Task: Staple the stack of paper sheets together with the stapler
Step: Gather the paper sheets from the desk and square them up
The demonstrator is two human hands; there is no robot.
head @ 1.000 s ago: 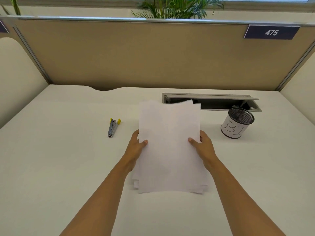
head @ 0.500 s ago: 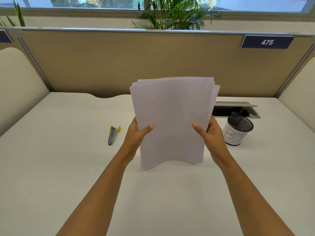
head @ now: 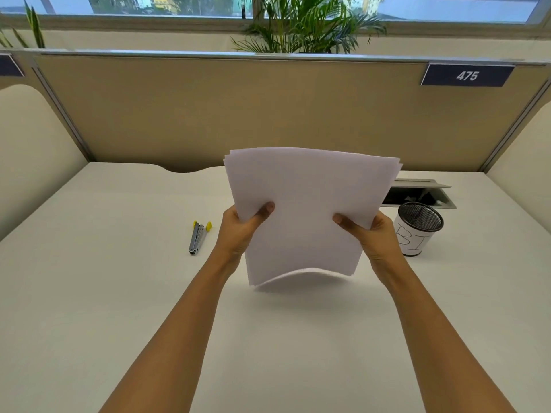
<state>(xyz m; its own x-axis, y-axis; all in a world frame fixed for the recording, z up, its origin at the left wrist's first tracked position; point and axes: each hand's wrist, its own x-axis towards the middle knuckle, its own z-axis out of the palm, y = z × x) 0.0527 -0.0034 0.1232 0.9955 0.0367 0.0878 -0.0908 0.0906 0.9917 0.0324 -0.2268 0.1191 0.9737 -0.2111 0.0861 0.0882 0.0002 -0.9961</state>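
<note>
the stack of paper sheets (head: 304, 210) is held upright above the surface (head: 89, 293), pinched at each side edge: the left hand (head: 238, 231) has its thumb across the front of the sheets, and the right hand (head: 372, 234) does the same on the other side, so each grip is closed on the paper. the lower edge bows upward and looks clear of the surface, though the blur there leaves this uncertain. at the top, the sheet edges are fanned, not squared. if stapled like this, sheets could be fastened askew or missed. a loosened grip could let inner sheets slide out. the stapler (head: 198, 237) lies untouched just left of the left hand, and a mesh cup (head: 417, 231) stands near the right hand, where it could be knocked.
</note>
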